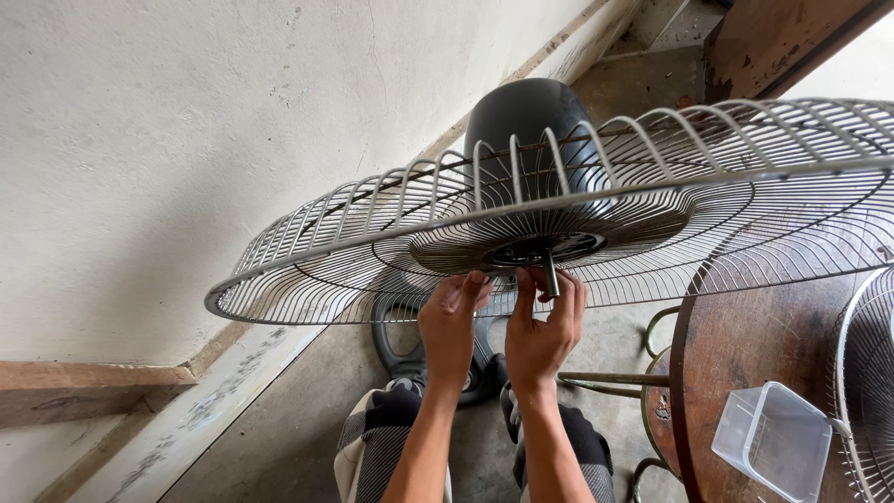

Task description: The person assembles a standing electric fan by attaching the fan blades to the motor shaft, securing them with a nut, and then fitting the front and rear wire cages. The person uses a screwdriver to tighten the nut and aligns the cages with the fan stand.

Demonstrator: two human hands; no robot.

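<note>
Both forearms rose from the near edge of the view, close together and almost parallel, bare from the elbows up. The left hand (453, 321) was lifted with its palm turned partly toward the camera, wrist bent slightly back, fingers held together and pointing up and to the right, their tips curled over. The right hand (543, 326) stood just beside it, to the right, showing its back, the fingers raised and bent at the tips, the thumb tucked near the left hand's fingertips. The two hands nearly touched at the fingertips. Below the arms, the person's knees showed in dark and checked cloth.
</note>
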